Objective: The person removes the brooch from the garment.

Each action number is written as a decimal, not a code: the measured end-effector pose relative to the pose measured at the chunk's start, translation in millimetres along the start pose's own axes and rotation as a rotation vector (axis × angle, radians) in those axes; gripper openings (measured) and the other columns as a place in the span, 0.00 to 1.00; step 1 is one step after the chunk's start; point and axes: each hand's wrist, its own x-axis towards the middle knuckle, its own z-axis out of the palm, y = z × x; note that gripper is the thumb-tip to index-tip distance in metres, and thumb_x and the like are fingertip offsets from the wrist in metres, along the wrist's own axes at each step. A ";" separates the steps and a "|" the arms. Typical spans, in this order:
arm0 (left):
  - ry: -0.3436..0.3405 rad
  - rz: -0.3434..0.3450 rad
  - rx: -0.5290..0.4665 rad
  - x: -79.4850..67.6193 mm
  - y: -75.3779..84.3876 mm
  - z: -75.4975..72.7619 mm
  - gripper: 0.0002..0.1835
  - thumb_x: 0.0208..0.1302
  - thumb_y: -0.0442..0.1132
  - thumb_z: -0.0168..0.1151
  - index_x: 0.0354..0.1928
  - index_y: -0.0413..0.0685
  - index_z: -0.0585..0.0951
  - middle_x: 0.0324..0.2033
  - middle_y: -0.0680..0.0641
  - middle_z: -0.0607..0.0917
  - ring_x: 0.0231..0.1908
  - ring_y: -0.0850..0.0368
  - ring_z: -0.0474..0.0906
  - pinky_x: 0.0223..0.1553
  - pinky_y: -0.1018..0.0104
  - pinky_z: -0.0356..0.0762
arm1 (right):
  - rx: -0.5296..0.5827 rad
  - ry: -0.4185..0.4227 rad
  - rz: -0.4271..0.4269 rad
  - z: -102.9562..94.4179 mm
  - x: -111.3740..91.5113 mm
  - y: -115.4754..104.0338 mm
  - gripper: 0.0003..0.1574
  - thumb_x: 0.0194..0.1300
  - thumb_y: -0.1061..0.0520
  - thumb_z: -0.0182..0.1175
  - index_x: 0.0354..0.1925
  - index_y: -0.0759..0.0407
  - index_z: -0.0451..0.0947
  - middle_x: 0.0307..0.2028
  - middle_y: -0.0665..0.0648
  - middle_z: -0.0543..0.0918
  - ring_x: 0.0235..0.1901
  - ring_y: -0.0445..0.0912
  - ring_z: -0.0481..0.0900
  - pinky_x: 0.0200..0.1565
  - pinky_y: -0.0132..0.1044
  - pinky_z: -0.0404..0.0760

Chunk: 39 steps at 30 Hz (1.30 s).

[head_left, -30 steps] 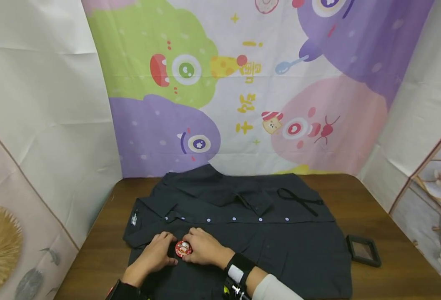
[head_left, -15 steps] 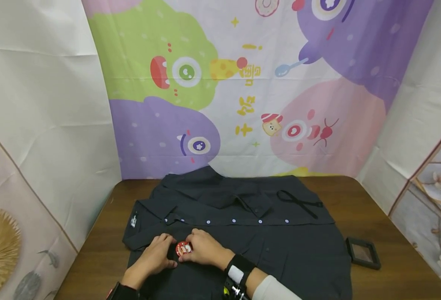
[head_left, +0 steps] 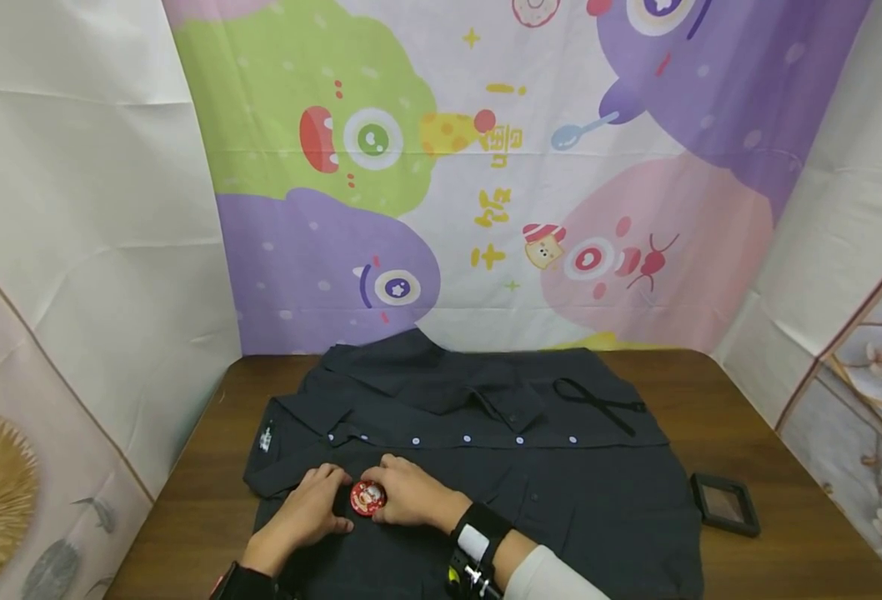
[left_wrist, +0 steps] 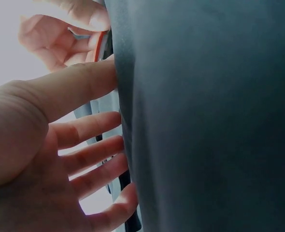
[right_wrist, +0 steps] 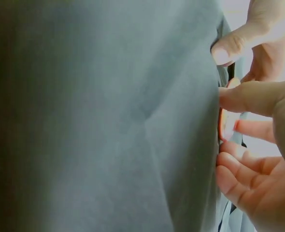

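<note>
A dark button-up shirt [head_left: 606,508] lies spread over the table, its light buttons in a row across the middle. On its left part sits a round red badge [head_left: 368,498] with a printed picture. My right hand [head_left: 418,495] holds the badge between thumb and index finger at its right side; the right wrist view shows the badge [right_wrist: 224,124] edge-on against the cloth. Just left of it, my left hand [head_left: 308,510] rests its fingertips on the shirt, thumb and fingers spread. In the left wrist view those fingers [left_wrist: 87,128] are fairly straight and touch the fabric.
A small black square frame [head_left: 728,502] lies on the brown table [head_left: 786,550] to the right of the shirt. A thin black cord [head_left: 598,402] lies on the shirt's upper right. Behind the table hangs a cartoon-printed cloth [head_left: 478,317].
The badge has turned slightly under the right hand's fingers, and the right thumb has shifted a little along its edge. The left hand stays in nearly the same place.
</note>
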 end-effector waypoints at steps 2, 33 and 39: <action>0.002 0.004 -0.002 0.3 -0.5 0.5 0.29 0.36 0.41 0.76 0.44 0.43 0.76 0.44 0.44 0.76 0.48 0.42 0.70 0.45 0.40 0.74 | -0.002 0.023 0.010 0.6 -0.3 0.2 0.30 0.44 0.43 0.71 0.45 0.53 0.78 0.30 0.48 0.71 0.28 0.37 0.67 0.31 0.27 0.71; 0.006 -0.005 -0.011 -0.3 -0.3 0.8 0.29 0.36 0.41 0.76 0.44 0.43 0.76 0.45 0.43 0.77 0.49 0.42 0.70 0.46 0.41 0.73 | 0.029 0.085 -0.019 5.4 -3.4 0.0 0.35 0.42 0.51 0.71 0.53 0.48 0.76 0.33 0.46 0.72 0.29 0.34 0.68 0.30 0.24 0.71; 0.013 -0.002 -0.009 0.1 -0.5 -0.7 0.29 0.35 0.40 0.77 0.43 0.43 0.77 0.44 0.43 0.77 0.48 0.42 0.70 0.45 0.40 0.73 | 0.002 0.065 -0.019 6.9 -1.3 -0.9 0.33 0.45 0.45 0.70 0.52 0.47 0.76 0.33 0.46 0.72 0.28 0.34 0.67 0.28 0.24 0.68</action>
